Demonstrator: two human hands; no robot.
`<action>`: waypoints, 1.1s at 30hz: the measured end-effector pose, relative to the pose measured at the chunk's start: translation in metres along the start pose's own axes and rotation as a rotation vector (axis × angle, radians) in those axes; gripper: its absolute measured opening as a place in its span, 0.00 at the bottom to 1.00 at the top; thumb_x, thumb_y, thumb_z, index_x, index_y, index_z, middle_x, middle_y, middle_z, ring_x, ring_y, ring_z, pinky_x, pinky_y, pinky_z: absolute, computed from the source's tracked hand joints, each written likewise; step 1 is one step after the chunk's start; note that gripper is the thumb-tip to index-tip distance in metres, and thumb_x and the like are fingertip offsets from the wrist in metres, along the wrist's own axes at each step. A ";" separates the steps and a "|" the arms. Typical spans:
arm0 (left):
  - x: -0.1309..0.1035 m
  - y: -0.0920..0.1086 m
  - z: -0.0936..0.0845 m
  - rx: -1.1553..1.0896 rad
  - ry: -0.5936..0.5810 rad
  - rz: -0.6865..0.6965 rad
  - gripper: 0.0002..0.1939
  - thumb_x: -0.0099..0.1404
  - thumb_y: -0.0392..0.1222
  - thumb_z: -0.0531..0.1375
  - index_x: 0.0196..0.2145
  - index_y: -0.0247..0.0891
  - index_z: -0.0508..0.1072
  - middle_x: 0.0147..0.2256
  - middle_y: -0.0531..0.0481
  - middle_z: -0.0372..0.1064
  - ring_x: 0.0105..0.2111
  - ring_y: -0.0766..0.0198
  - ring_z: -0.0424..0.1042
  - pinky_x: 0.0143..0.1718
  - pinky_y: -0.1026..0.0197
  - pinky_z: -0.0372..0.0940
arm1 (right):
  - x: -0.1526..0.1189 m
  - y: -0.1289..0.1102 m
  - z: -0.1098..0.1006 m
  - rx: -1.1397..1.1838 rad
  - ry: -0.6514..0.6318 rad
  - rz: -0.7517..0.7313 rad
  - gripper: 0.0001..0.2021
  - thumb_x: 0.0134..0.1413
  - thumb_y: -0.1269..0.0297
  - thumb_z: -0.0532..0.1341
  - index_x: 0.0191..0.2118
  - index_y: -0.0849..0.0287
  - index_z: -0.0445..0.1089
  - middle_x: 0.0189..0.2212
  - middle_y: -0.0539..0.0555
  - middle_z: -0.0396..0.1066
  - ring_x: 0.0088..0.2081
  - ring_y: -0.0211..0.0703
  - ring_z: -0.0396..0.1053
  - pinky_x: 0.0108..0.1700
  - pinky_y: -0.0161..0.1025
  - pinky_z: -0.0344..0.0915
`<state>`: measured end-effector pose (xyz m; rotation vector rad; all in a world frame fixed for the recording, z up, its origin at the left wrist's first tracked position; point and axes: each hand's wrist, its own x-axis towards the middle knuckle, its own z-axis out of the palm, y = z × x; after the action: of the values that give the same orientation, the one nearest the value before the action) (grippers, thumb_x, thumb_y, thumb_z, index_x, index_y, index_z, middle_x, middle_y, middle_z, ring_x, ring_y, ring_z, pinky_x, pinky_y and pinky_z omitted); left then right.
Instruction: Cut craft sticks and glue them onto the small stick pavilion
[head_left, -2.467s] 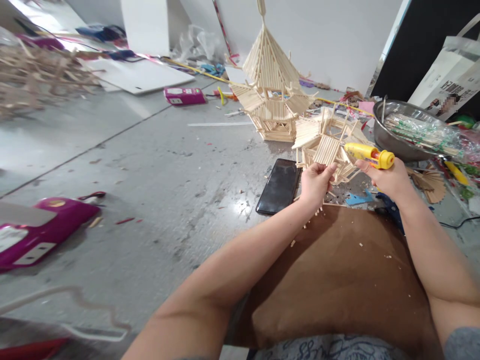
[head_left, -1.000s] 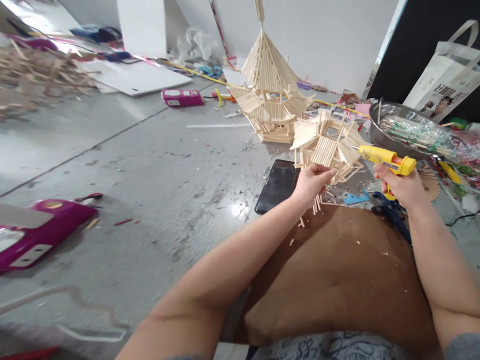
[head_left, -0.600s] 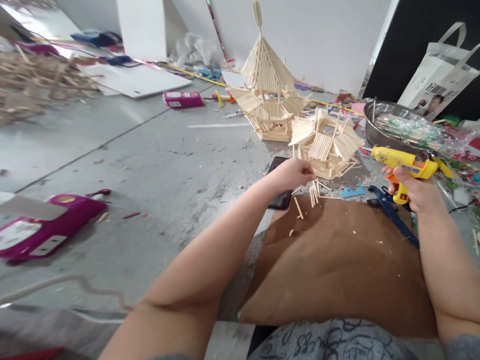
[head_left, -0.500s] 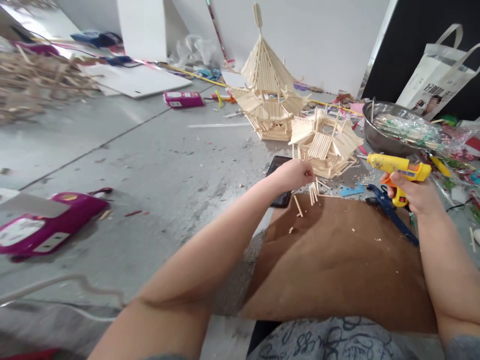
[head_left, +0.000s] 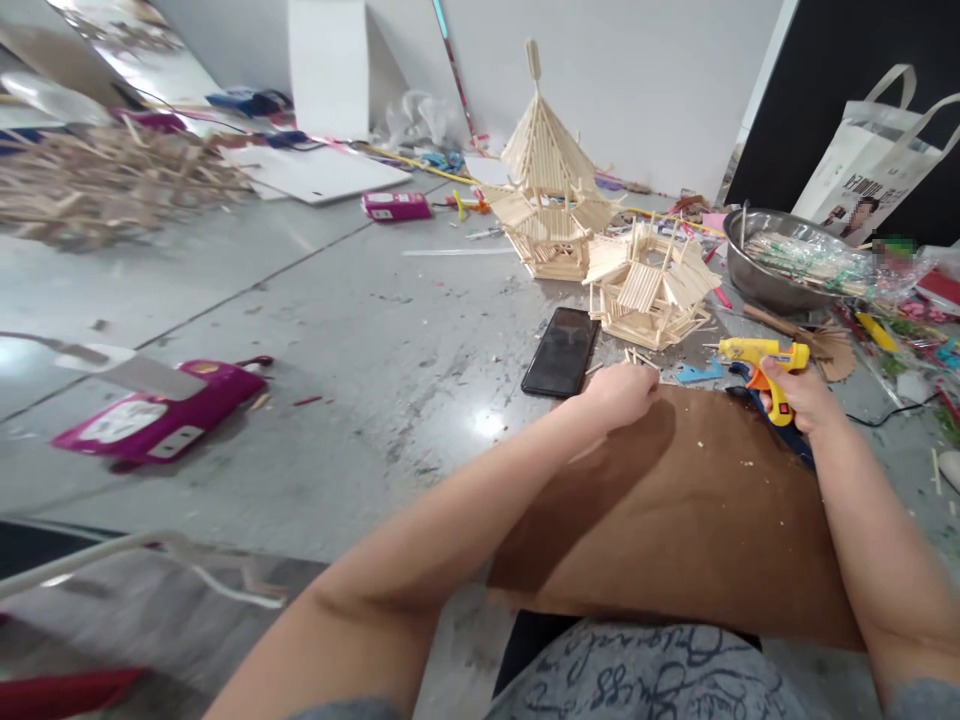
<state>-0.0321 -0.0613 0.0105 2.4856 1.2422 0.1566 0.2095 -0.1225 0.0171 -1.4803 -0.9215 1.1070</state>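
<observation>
My left hand [head_left: 624, 394] is closed over the far left edge of the brown board [head_left: 675, 520], at the small loose sticks [head_left: 637, 357]; what its fingers pinch, if anything, is hidden. On the right, my right hand [head_left: 796, 390] grips a yellow glue gun [head_left: 765, 353], its nozzle pointing left. Just beyond my left hand stands a low stick model [head_left: 651, 290] with an open top. Behind it to the left rises a taller stick pavilion [head_left: 549, 200] with a pointed roof. A black phone [head_left: 561, 352] lies on the floor left of the low model.
A metal bowl [head_left: 780, 262] of wrapped sticks sits at the back right, near a white bag [head_left: 862, 165]. Dark blue cutters [head_left: 793, 440] lie partly under my right hand. A purple power strip [head_left: 172, 410] is at the left, a light blue piece [head_left: 699, 372] beyond the board.
My left hand has moved down and right, nearer the board, uncovering the phone. My right hand has shifted left with the glue gun. The view has turned slightly left.
</observation>
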 end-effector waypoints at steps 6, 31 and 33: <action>0.007 0.007 0.007 0.159 0.064 -0.066 0.12 0.59 0.39 0.52 0.39 0.37 0.70 0.43 0.40 0.64 0.45 0.55 0.63 0.42 0.56 0.61 | 0.003 0.007 -0.003 0.022 -0.022 0.015 0.20 0.33 0.49 0.66 0.27 0.61 0.66 0.16 0.48 0.65 0.12 0.31 0.59 0.10 0.30 0.56; 0.014 -0.045 -0.052 -1.348 0.312 -0.278 0.03 0.60 0.28 0.52 0.32 0.32 0.63 0.25 0.52 0.68 0.19 0.75 0.67 0.26 0.68 0.64 | -0.005 -0.005 0.000 0.059 -0.029 -0.051 0.18 0.34 0.50 0.65 0.26 0.60 0.66 0.16 0.48 0.65 0.12 0.31 0.59 0.12 0.30 0.54; 0.020 -0.050 -0.054 -1.353 0.279 -0.313 0.03 0.60 0.29 0.53 0.29 0.32 0.63 0.25 0.52 0.68 0.19 0.75 0.67 0.25 0.68 0.63 | -0.006 -0.005 -0.002 0.073 -0.032 -0.051 0.18 0.35 0.51 0.65 0.27 0.61 0.66 0.17 0.48 0.66 0.13 0.31 0.59 0.13 0.29 0.55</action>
<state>-0.0709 -0.0039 0.0416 1.1131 1.0254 0.9191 0.2094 -0.1273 0.0231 -1.3753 -0.9268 1.1185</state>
